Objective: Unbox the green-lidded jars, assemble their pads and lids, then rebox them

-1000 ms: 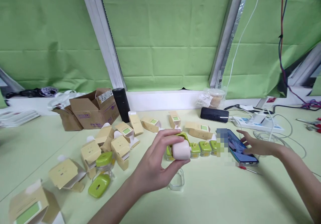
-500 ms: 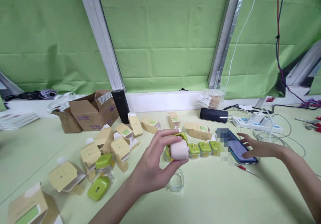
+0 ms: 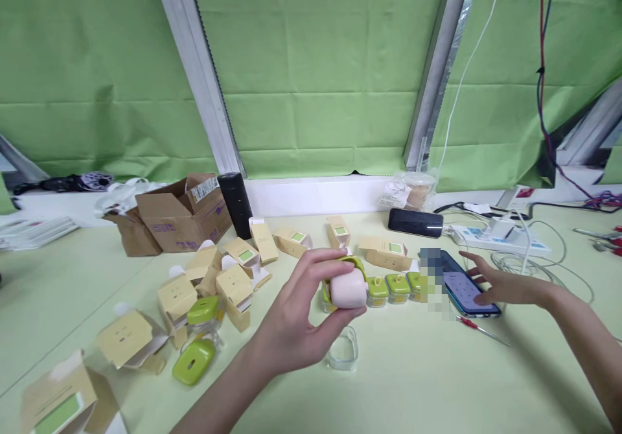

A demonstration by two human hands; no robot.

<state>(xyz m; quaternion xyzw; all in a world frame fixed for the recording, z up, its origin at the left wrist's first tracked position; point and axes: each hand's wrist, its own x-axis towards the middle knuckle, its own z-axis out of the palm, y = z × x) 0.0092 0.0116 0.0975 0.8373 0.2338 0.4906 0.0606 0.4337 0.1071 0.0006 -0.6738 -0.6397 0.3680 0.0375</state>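
Note:
My left hand (image 3: 304,314) holds a green lid (image 3: 356,263) with a pale, rounded cylindrical part (image 3: 348,289) at its underside, turned toward me. Below it on the table stands a small open clear container (image 3: 343,348). Just behind the lid runs a row of small clear containers with green lids, one of them (image 3: 398,287) with a ring on top. On the right, my right hand (image 3: 495,286) is over a smartphone (image 3: 461,288) with its screen lit. Its fingers are spread, and the thumb is at the screen. Part of the phone is blurred out.
Several opened small cartons (image 3: 236,288) lie at left, near two green-lidded containers (image 3: 194,361). A cardboard box (image 3: 182,217) and black cylinder (image 3: 236,204) stand behind. A red-handled screwdriver (image 3: 481,329) lies before the phone; a power strip (image 3: 522,239) and cables are at right.
The view has shifted very slightly. My right thumb has moved a little to the right over the phone screen. My left hand keeps hold of the green lid.

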